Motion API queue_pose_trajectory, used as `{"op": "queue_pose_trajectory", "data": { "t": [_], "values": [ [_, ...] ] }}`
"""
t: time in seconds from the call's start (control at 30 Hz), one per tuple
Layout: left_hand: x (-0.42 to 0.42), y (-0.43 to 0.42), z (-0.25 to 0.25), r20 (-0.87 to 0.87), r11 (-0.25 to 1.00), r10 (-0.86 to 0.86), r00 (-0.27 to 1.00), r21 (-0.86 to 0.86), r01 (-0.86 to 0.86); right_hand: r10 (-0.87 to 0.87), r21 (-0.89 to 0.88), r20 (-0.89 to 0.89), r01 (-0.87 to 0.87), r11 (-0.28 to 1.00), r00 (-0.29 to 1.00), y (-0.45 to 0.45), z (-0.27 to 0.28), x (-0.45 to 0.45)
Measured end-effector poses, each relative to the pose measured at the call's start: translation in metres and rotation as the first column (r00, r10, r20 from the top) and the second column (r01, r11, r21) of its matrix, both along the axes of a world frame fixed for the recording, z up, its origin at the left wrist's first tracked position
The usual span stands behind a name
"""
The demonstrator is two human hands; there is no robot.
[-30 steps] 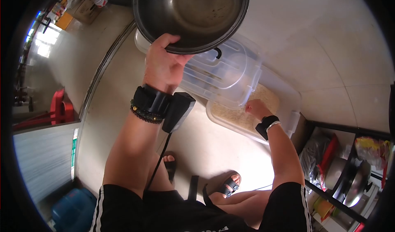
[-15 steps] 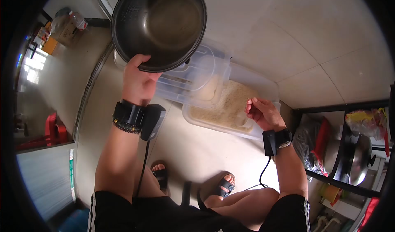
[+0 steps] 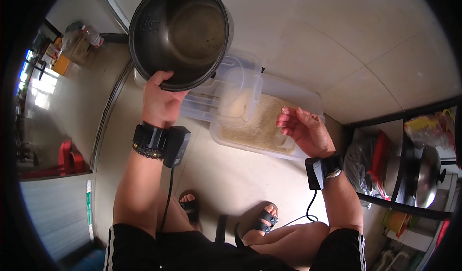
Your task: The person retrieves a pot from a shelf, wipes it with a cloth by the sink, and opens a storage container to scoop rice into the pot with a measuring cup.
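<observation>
My left hand (image 3: pixel 162 100) grips the rim of a dark rice cooker inner pot (image 3: pixel 199 35), thumb inside and fingers beneath. The pot is tilted so its inside faces me, and small specks show on its bottom. Below it to the right stands a clear plastic rice bin (image 3: pixel 240 145) holding pale rice (image 3: pixel 260 122). Its translucent lid (image 3: pixel 202 108) is slid back to the left. Over the right part of the bin hovers my right hand (image 3: pixel 310 131), fingers loosely bent and apart, holding nothing. Under its fingers, a clear cup-like thing (image 3: pixel 284 142) sits in the rice.
A black shelf rack (image 3: pixel 399 167) at right holds bags and a lidded metal pot (image 3: pixel 427 177). On the left are a red stool (image 3: pixel 72 160), a cardboard box (image 3: pixel 79 50) and a door track (image 3: pixel 108 107). Cables hang from both wrist devices; my sandalled feet are below.
The pot has shifted slightly left and tilted more toward me. My right hand has moved a little left, its fingers spreading from a closer pinch.
</observation>
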State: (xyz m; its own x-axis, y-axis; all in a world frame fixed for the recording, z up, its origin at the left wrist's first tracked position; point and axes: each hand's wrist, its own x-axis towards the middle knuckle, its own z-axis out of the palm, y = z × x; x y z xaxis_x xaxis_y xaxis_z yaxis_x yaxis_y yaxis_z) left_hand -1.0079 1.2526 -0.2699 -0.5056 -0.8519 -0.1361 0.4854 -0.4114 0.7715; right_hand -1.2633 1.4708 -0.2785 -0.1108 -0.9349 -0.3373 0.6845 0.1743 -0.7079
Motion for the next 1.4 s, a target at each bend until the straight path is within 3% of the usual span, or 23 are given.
{"op": "queue_pose_trajectory", "data": {
  "t": [0.2,0.27,0.3,0.4,0.43,0.47,0.5,0.53,0.6,0.63,0.7,0.77,0.8,0.83,0.9,0.97,1.07,1.3,1.4],
  "values": [
    [-0.003,0.008,0.008,-0.034,0.997,0.02,0.999,0.069,-0.018,-0.075,0.103,-0.297,0.11,0.989,0.952,0.004,-0.004,-0.002],
    [-0.006,0.008,0.011,-0.075,0.985,0.065,0.995,0.167,-0.051,-0.069,0.065,-0.489,0.115,0.991,0.87,0.002,0.005,-0.007],
    [-0.005,0.01,0.011,-0.047,0.993,0.05,0.998,0.113,-0.044,-0.065,0.05,-0.574,0.114,0.992,0.816,0.002,0.009,-0.009],
    [-0.003,0.013,0.011,0.0,1.0,0.025,1.0,0.007,-0.025,-0.095,-0.073,-0.576,0.065,0.995,0.812,0.0,0.016,-0.02],
    [-0.003,0.013,0.011,-0.004,1.0,0.027,1.0,0.013,-0.027,-0.107,-0.04,-0.507,0.1,0.994,0.856,-0.001,0.003,-0.028],
    [-0.003,0.013,0.009,0.006,1.0,0.024,1.0,0.011,-0.024,0.199,0.257,-0.902,0.108,0.96,0.382,0.005,-0.04,-0.039],
    [-0.002,0.014,0.007,0.017,1.0,0.02,1.0,0.01,-0.02,0.521,0.454,-0.825,0.293,0.842,-0.219,0.006,-0.08,-0.05],
    [-0.001,0.01,0.003,0.043,1.0,0.012,0.999,-0.015,-0.011,0.467,0.462,-0.451,0.249,0.851,-0.761,0.011,-0.093,-0.047],
    [0.002,0.01,0.007,0.306,0.97,0.059,0.95,-0.241,0.017,0.367,0.401,-0.653,0.109,0.909,-0.662,0.015,-0.101,-0.052],
    [0.004,0.016,0.008,0.51,0.904,0.143,0.848,-0.416,0.098,0.356,0.35,-0.828,0.097,0.932,-0.434,0.019,-0.105,-0.058],
    [0.003,0.017,0.001,0.677,0.77,0.289,0.676,-0.584,0.256,0.222,0.234,-0.971,0.157,0.959,0.088,0.015,-0.063,-0.065],
    [0.004,0.01,0.001,0.282,0.974,0.043,0.959,-0.225,0.023,0.143,0.232,-0.91,0.191,0.954,0.39,0.02,-0.037,-0.074],
    [0.001,0.009,0.003,0.142,0.998,0.023,0.99,-0.061,-0.014,0.088,0.229,-0.845,0.208,0.951,0.528,0.022,-0.029,-0.078],
    [-0.001,0.009,0.006,0.001,0.993,0.042,0.999,0.111,-0.042,0.034,0.176,-0.846,0.218,0.96,0.532,0.031,-0.03,-0.09],
    [0.009,0.009,-0.006,0.242,0.952,0.028,0.97,-0.303,0.048,-0.086,0.175,-0.738,0.314,0.933,0.669,0.048,-0.032,-0.114],
    [0.008,-0.01,-0.034,0.163,0.986,0.008,0.987,-0.164,0.019,-0.182,0.122,-0.647,0.336,0.934,0.74,0.078,-0.046,-0.148],
    [0.004,0.0,-0.004,-0.113,0.985,0.003,0.994,0.172,0.017,-0.292,0.232,-0.501,0.452,0.862,0.814,0.108,-0.051,-0.16],
    [0.001,0.005,0.009,-0.091,0.971,0.063,0.994,0.234,-0.04,-0.321,0.368,-0.41,0.476,0.798,0.854,0.137,-0.067,-0.177],
    [0.0,0.007,0.009,-0.081,0.973,0.081,0.993,0.224,-0.062,-0.264,0.409,-0.553,0.534,0.74,0.79,0.145,-0.08,-0.183]
  ]
}}
